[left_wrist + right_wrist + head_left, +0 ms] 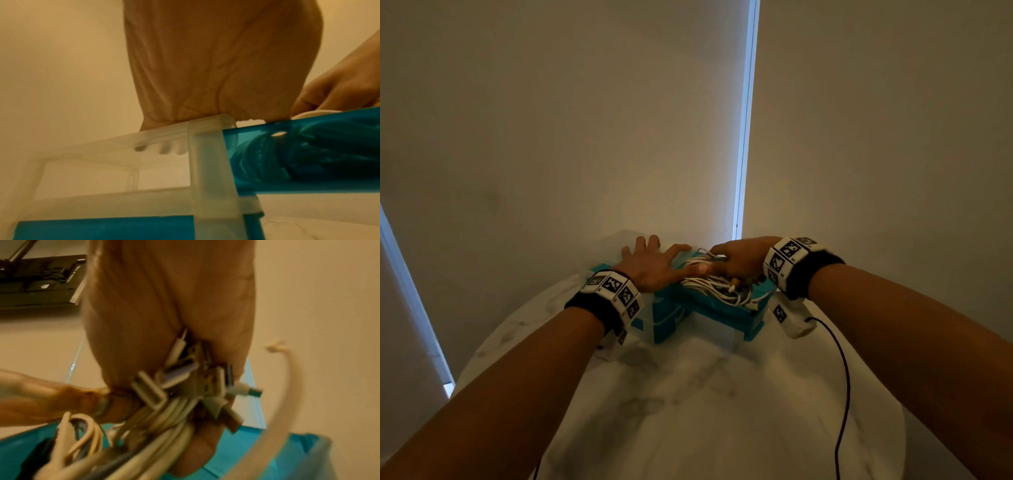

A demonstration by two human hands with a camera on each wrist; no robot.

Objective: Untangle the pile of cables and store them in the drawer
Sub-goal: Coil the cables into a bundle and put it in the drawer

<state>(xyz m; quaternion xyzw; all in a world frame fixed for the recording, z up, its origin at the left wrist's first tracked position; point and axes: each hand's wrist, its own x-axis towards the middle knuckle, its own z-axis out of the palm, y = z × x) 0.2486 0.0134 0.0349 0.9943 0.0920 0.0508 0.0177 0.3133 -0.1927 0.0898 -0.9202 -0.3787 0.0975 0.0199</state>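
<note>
A small drawer unit [654,329] with a frosted frame and teal drawers stands at the far edge of a round white marble table [688,411]. Its top teal drawer [726,313] is pulled out toward the person and holds a bundle of white cables [717,286] whose plugs stick out. The left hand [654,263] lies flat on top of the unit with fingers spread and straight, its thumb touching the cables, while the right hand [739,257] presses down on the bundle inside the drawer, fingers bent over the cables and plugs; a thin black wire [846,377] trails across the table's right side.
</note>
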